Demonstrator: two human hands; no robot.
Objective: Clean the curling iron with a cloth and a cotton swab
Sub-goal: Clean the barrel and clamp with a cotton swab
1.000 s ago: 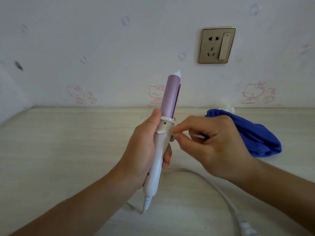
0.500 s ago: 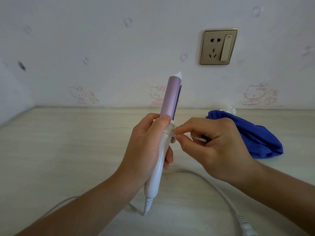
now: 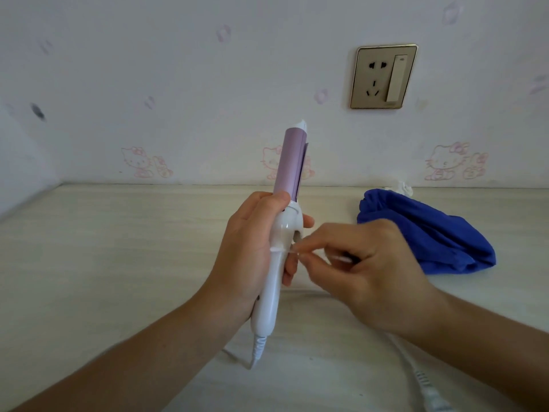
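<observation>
Mostly pale tabletop (image 3: 104, 263), blue cloth (image 3: 430, 239), cat-print wallpaper (image 3: 178, 69), gold socket (image 3: 383, 77).

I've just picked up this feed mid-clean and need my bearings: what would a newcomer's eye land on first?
The curling iron, held upright at centre by the left hand, its lilac barrel pointing up. Next, the right hand pinching a cotton swab against the white handle just below the barrel. Then the bright blue cloth bunched on the table behind that hand, below a gold wall socket.
</observation>
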